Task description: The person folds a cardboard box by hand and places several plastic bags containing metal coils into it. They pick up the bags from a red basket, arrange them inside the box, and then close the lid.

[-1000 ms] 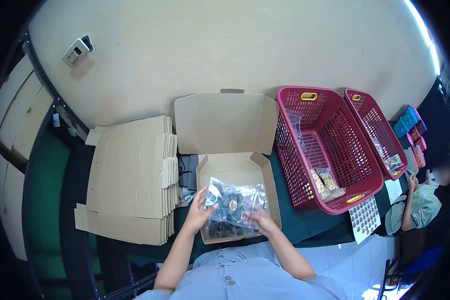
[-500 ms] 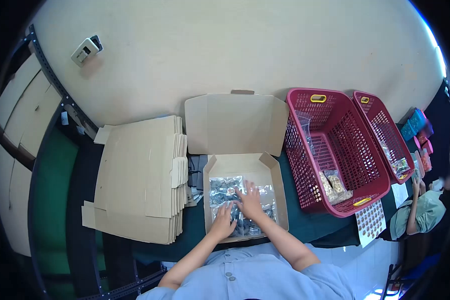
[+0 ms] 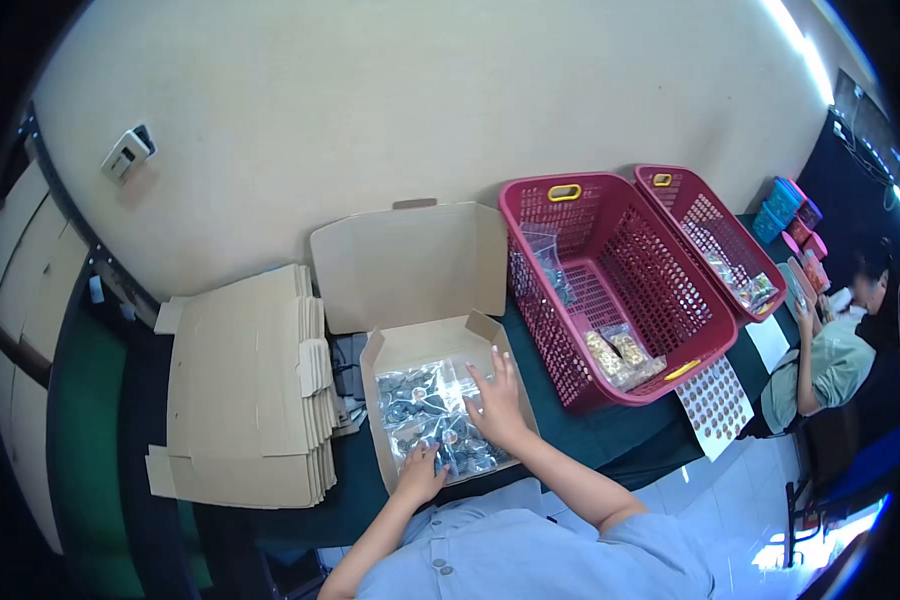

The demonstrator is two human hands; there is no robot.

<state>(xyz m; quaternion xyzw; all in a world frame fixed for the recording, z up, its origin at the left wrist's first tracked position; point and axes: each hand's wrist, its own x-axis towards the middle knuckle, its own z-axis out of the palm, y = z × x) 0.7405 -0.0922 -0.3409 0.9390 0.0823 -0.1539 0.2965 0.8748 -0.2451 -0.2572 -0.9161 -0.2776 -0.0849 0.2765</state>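
Observation:
An open cardboard box (image 3: 375, 385) stands on the dark green tablecloth, its lid (image 3: 410, 262) raised against the wall. Clear bags of small grey-blue pieces (image 3: 420, 400) lie flat inside it. My left hand (image 3: 422, 474) rests on the bags near the box's front edge, fingers spread. Over the right part of the box is my right hand (image 3: 500, 405), its fingers apart and nothing held, close to the right wall. Whether it touches the bags cannot be made out.
Flattened cardboard boxes (image 3: 235, 390) are stacked left. At right stand a large maroon basket (image 3: 660, 270) holding bags, a smaller basket (image 3: 705, 215), a sticker sheet (image 3: 715, 405) and colourful containers (image 3: 778, 205). A person (image 3: 838, 365) sits at the far right.
The view has turned and shifted right, so the table's things appear further left. My right hand has moved away from my left, toward the box's right side.

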